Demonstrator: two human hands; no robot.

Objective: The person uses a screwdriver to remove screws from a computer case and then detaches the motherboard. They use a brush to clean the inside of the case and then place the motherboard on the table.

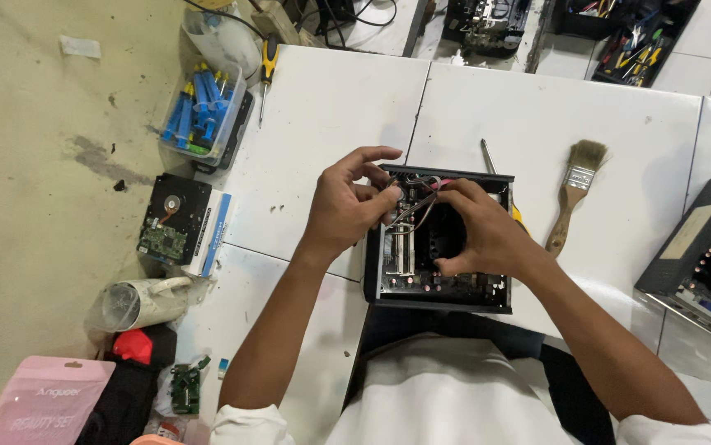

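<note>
Head view looks straight down on a small black open computer case [376, 272] sitting on the white tiled worktop [322, 124], close against the person's body. Both hands work over the far half of the case. The left hand [347, 206] comes in from the left edge, its thumb and fingers pinched on a bundle of thin cables [415, 210] near the back wall; the index finger arches free above. The right hand [487, 235] lies over the middle and right of the case, fingertips closed on the same cables from the opposite side, thumb pressed down near the front row of components. The cables run roughly from back right toward front left, so they lie between the two sets of fingertips, with both hands about equally near. A paintbrush [574, 189] and a screwdriver [487, 156] lie just right of the case; a bare hard drive [170, 218] rests well off to the left.
</note>
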